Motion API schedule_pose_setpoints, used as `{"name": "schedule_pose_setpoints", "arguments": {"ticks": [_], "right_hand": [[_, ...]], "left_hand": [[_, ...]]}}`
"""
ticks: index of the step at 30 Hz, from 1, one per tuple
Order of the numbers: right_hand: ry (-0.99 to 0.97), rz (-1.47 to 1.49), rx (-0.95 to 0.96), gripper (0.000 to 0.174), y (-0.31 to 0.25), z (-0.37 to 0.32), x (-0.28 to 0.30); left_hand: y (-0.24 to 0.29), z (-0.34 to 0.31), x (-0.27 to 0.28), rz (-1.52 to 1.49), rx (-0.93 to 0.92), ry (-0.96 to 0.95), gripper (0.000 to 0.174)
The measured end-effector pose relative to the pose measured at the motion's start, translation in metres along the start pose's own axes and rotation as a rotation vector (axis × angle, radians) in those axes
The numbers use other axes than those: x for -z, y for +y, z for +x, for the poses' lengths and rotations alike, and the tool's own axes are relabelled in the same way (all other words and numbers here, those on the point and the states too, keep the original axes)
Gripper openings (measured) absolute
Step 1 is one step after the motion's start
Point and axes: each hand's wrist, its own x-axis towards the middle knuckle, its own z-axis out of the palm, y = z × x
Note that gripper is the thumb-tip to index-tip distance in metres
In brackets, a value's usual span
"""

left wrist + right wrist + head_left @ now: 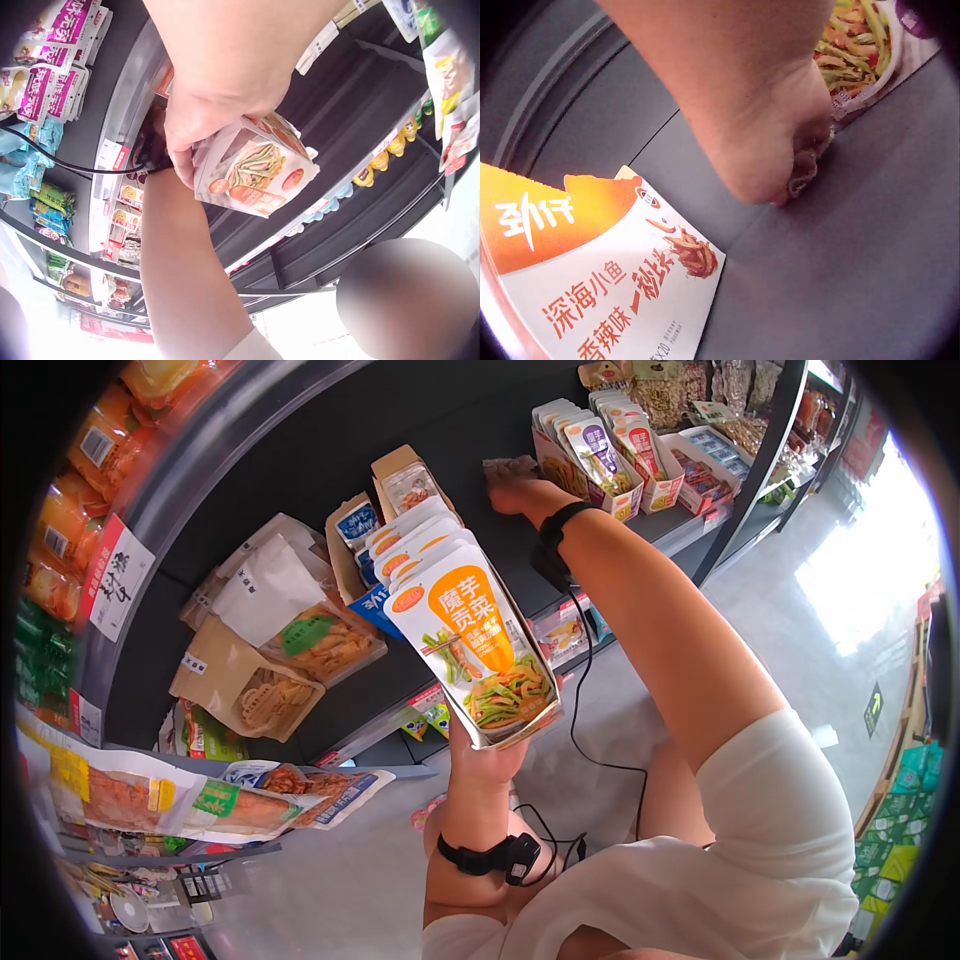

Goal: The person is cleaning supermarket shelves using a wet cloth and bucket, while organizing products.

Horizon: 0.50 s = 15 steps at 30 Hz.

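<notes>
My left hand (487, 756) grips from below a cardboard display box (470, 645) filled with white snack packets bearing orange labels and a green vegetable picture. In the left wrist view the left hand (201, 124) curls round the same box (255, 169). My right hand (515, 495) reaches far onto the dark shelf (480, 535), beside a small crumpled greyish packet (508, 465). Seen from the right wrist, the right hand (765, 142) is curled, its fingertips pinching that crinkled packet (806, 165) on the shelf surface (855, 262).
Open boxes of similar packets (600, 450) stand right of my right hand. Brown and white bags (270, 650) lie on the shelf at left. An orange-and-white snack box (592, 285) lies near the right hand. A black cable (580, 690) hangs between the wrists. Pale floor (800, 590) lies to the right.
</notes>
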Motion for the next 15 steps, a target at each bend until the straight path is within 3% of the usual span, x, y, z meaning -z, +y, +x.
{"name": "schedule_pose_setpoints", "arguments": {"ticks": [1,4,7,10,13,15], "right_hand": [[0.074,0.005,-0.044,0.054,0.001,-0.002,-0.005],[-0.023,-0.004,-0.111,0.058,-0.001,-0.003,-0.005],[0.061,0.107,-0.085,0.061,0.0,-0.024,-0.005],[-0.023,0.089,-0.155,0.062,-0.004,-0.044,-0.008],[0.023,-0.078,0.056,0.06,0.003,-0.061,-0.026],[-0.111,-0.224,0.136,0.054,0.012,-0.071,-0.031]], "left_hand": [[0.0,0.0,0.002,0.012,0.005,0.008,0.058],[-0.002,0.001,0.002,0.033,-0.009,0.061,0.059],[-0.004,0.004,0.002,0.044,-0.042,0.087,0.059],[-0.006,0.007,0.006,0.027,-0.066,0.099,0.061],[-0.007,0.008,0.005,0.018,-0.07,0.098,0.062],[-0.009,0.008,0.005,0.027,-0.065,0.085,0.06]]}}
